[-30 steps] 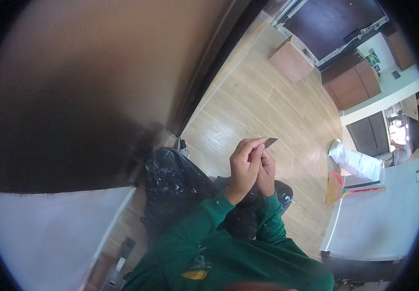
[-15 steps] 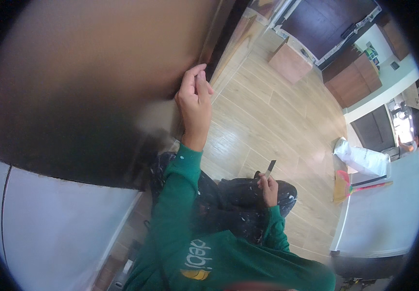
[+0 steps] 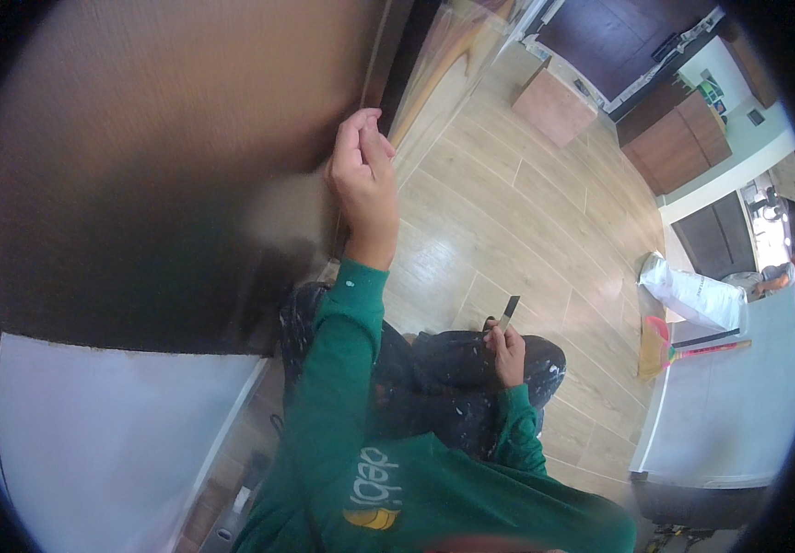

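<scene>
My left hand [image 3: 364, 189] is raised against the edge of a large brown door panel [image 3: 186, 120]. Its fingers are bent and pressed together along the dark edge strip; whether something small is pinched in them is hidden. Low over my right knee, my right hand [image 3: 508, 355] is closed on a narrow putty knife [image 3: 509, 311]. The flat blade points up and away, dark toward its tip and paler near the fingers. A small dark rounded piece shows beside those fingers.
Light wood-look floor tiles [image 3: 471, 212] spread ahead. A pinkish-brown box [image 3: 554, 106] and a brown cabinet [image 3: 678, 147] stand farther off. To the right are a white sack [image 3: 692, 293] and a broom [image 3: 657, 350]. A white panel [image 3: 93, 405] borders my left side.
My left hand has shifted slightly up and left along the door edge. The right hand keeps the putty knife in nearly the same place. The view has turned a little.
</scene>
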`<state>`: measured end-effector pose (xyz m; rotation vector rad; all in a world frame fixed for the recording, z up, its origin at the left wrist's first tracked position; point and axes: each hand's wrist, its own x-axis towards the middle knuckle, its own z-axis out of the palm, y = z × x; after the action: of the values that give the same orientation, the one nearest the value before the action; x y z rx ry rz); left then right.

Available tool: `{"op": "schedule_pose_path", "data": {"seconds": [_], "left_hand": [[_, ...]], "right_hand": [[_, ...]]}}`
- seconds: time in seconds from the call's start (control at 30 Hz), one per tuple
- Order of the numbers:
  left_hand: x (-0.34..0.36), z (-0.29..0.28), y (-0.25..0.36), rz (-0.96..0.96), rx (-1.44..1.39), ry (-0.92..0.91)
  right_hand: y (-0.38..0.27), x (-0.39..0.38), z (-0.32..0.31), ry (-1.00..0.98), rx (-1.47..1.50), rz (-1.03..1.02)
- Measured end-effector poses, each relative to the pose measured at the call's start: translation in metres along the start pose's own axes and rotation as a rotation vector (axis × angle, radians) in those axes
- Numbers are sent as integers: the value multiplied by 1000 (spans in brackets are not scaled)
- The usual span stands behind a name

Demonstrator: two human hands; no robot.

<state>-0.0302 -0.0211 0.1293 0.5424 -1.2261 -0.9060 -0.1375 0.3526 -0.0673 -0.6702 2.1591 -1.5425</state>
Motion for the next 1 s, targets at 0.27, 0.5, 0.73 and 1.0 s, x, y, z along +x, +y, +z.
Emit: {"op": "schedule_pose_path", "data": {"seconds": [0.27,0.5,0.73,1.0], "left_hand": [[-4,-6,-3,-62,37,-7],[-23,-3,-17,-39,42,-48],[-69,-42,-48,-126,73,-175],[-52,-18,-41,92,-75,-139]], "right_hand": [[-3,0,0,-6,-7,44],[-16,0,5,45,84,13],[-194,73,-17,-192,-195,-403],[-473,116,65,-260,-1146,-1494]]}}
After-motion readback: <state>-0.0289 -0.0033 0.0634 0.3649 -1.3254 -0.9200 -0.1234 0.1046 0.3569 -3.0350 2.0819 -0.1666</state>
